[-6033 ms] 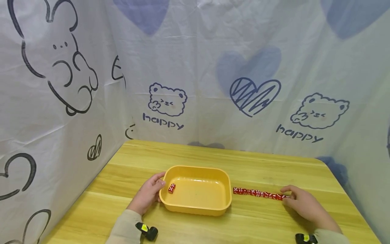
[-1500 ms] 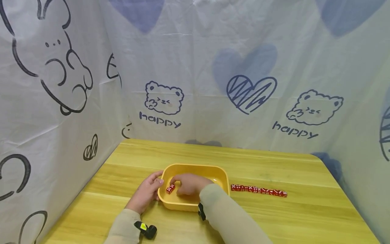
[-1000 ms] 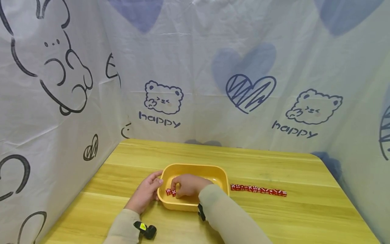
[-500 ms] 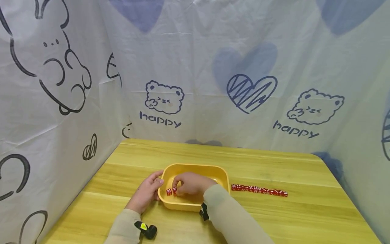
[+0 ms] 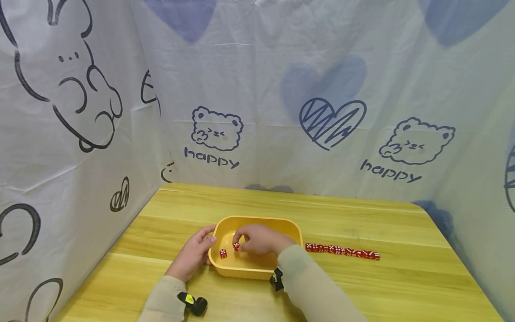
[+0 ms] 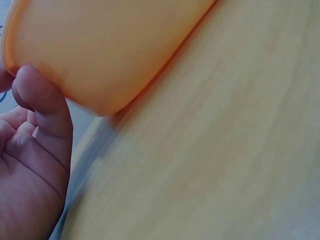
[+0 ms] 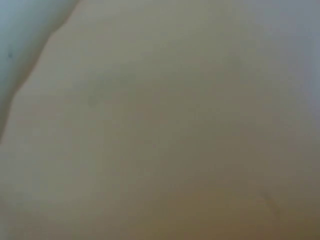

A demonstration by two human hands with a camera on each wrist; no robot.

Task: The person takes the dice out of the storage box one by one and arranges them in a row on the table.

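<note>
In the head view a yellow plastic tub [image 5: 257, 273] stands on the table. My left hand [image 5: 193, 252] grips its left end; in the left wrist view the thumb [image 6: 45, 100] lies against the tub's rim [image 6: 7, 45]. Over the tub's inside, my right hand [image 5: 259, 239] pinches a red die [image 5: 236, 246] with white pips between thumb and forefinger. Another red die [image 5: 223, 253] lies on the tub's floor near the left wall. The right wrist view is blurred and shows neither hand nor dice.
Right of the tub, a straight row of red dice [image 5: 342, 251] lies end to end on the wooden table [image 5: 362, 290]. A printed white curtain [image 5: 273, 170] hangs behind and at both sides of the table.
My right hand went from the right end of the dice row into the tub. There, two dice side by side became separated, and the pinched one moved right and up. The left hand kept its grip.
</note>
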